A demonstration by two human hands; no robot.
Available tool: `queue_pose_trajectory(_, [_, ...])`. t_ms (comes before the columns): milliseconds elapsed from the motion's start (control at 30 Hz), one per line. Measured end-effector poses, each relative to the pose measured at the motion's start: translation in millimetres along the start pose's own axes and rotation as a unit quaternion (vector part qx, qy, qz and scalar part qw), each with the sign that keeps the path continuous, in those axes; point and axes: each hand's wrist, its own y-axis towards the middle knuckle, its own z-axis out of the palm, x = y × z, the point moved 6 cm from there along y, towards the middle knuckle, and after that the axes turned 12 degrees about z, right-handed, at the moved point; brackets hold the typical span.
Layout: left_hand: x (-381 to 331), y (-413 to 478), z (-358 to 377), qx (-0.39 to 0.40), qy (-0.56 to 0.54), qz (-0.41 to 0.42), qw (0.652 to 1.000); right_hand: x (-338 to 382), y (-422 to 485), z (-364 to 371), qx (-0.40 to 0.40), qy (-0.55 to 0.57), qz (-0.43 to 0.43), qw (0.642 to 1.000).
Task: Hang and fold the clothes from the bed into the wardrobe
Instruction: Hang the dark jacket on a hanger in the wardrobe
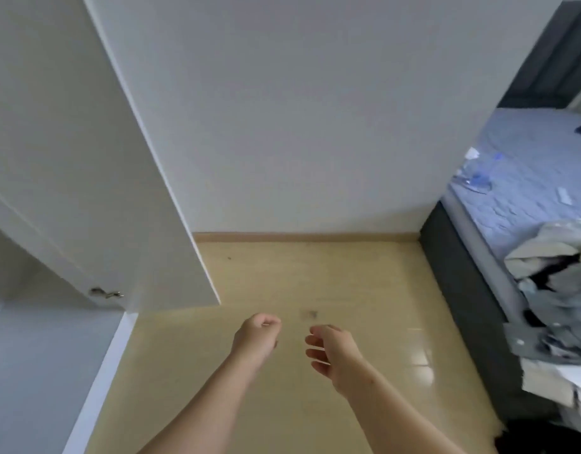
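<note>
The left hand (257, 335) reaches out over the floor (341, 276) with its fingers curled into the palm, gripping nothing. Just beside it, apart from it, the right hand (332, 352) is held with relaxed, slightly bent fingers, also empty. Left of both hands stands the wardrobe (27, 355), its white door (86, 165) swung open. At the right, the heap of crumpled clothes (557, 299), grey, white and black, lies at the near edge of the bed (525, 208) and spills over its dark side panel (462, 283), well apart from both hands.
</note>
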Motion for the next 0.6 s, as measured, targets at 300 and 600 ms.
queue_pose_trajectory(300, [-70.1, -76.2, 322.9, 0.252, 0.086, 0.049, 0.963, -78.7, -24.7, -325.7, -0.156, 0.216, 0.031, 0.963])
queue_pose_trajectory(600, [-119.2, -137.9, 531.8, 0.438, 0.159, 0.097, 0.88, -150.2, -42.4, -507.0, -0.253, 0.383, 0.062, 0.887])
